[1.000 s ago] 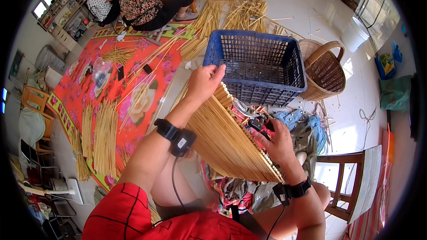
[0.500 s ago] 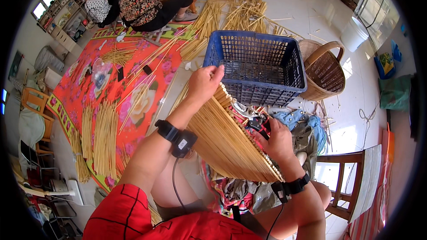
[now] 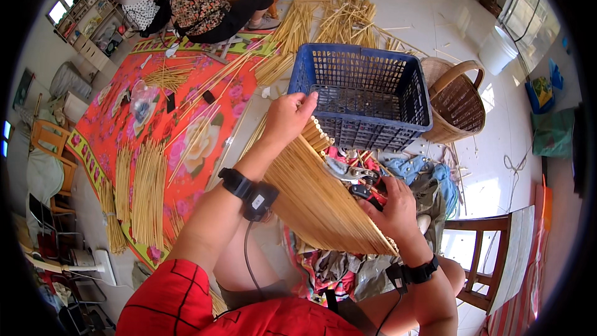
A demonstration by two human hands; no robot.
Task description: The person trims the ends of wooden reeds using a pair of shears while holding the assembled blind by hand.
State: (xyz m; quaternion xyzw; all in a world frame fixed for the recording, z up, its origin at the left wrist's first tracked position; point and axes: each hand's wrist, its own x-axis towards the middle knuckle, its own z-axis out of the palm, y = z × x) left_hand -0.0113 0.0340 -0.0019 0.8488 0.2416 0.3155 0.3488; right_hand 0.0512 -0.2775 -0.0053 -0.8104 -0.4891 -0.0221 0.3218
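A panel of yellow reed stalks (image 3: 323, 199), laid side by side, slants across my lap with its cut ends facing right. My left hand (image 3: 288, 121) is closed around the panel's upper end, beside the near left corner of a blue plastic crate (image 3: 360, 55). My right hand (image 3: 395, 206) is wrapped round a pair of pruning shears (image 3: 367, 194) with red and black handles. The metal jaws of the shears lie close to the cut stalk ends at the panel's right edge; whether they touch is unclear. Crumpled cloths (image 3: 426, 177) lie beneath the panel and right hand.
A wicker basket (image 3: 457, 109) stands against the crate's right side. Loose reed stalks (image 3: 348, 18) are heaped beyond it. Bundled stalks (image 3: 149, 193) lie on a red floral sheet (image 3: 193, 130) at left. A wooden stool (image 3: 497, 255) is at right. Two people sit at the far left.
My right hand and the shears have shifted slightly right, away from the panel's edge, showing more of the shears. The left hand keeps its hold on the upper end.
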